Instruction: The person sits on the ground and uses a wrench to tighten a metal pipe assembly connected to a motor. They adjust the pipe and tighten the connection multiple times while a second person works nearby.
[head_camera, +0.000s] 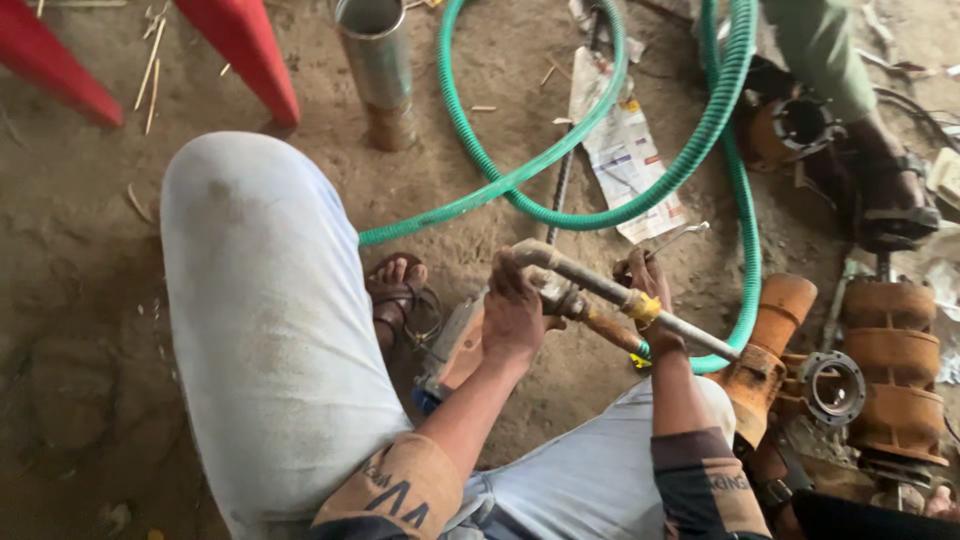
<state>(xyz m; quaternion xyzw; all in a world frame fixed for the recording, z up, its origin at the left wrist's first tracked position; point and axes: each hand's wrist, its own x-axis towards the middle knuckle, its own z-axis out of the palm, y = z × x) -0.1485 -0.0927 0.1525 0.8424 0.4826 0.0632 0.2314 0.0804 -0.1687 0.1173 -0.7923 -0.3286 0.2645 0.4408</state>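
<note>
A green hose (600, 150) loops over the dirt floor (80, 300) beyond the knees. The grey pipe (620, 295) slants between both hands — left hand (512, 315) clasped round its elbow end, right hand (650, 290) gripping mid-length — bare ground lies leftward.

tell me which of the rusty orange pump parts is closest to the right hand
The rusty cylindrical housing just right of the right hand, where the pipe ends. The ribbed casing and the one beside another person's hand lie farther away.
</note>
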